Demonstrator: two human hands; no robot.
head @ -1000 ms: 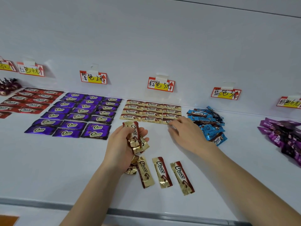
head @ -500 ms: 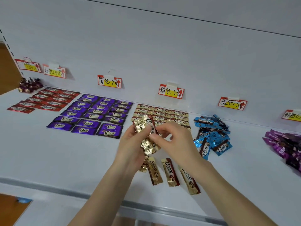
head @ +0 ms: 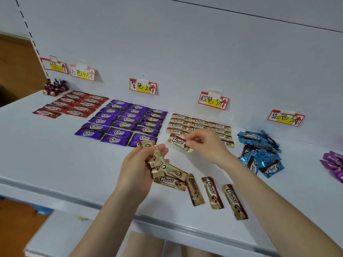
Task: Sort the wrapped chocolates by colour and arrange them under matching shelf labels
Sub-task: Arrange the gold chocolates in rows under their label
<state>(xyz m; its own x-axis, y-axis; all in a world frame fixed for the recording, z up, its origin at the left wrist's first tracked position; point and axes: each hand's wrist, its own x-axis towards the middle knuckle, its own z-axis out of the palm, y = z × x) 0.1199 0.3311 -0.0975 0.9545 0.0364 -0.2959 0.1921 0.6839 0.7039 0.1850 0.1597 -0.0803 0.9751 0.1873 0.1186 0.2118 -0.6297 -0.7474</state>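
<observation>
Fingers (head: 187,143) of the right hand (head: 204,145) are closed in a narrow pinch on one end of a gold-wrapped chocolate (head: 178,142). It sits at the centre of the frame, by the near corner of the gold rows (head: 200,125). From where I stand I can't tell whether it has touched down or hangs just above the shelf (head: 55,154).

It looks a featherweight thing. The foil is thin, slick and crinkly, and the slim bar inside would likely snap if bent. I'd say the flat crimped end is the sound place to hold it. A grip there steers the piece into line without squashing the middle. On that smooth white surface it would probably skate at a nudge, so it wants laying down, not dropping.

Just below and left of centre, the left hand (head: 137,171) has its fingers curled round a bundle (head: 155,162) of the same gold pieces. Fanned and slippery as they are, one could slide out. A few loose gold bars (head: 212,191) lie at lower centre near the shelf's front edge.

The brown label (head: 213,101) is above the gold rows. Left of them are tidy purple rows (head: 120,123) under the purple label (head: 143,87). Further to the upper left are red rows (head: 72,106) beneath the red label (head: 82,73). At centre right a blue heap (head: 259,154) lies unsorted below the blue label (head: 285,117). Magenta wrappers (head: 334,164) show at the right edge, and some twist-wrapped sweets (head: 54,88) are at far upper left
</observation>
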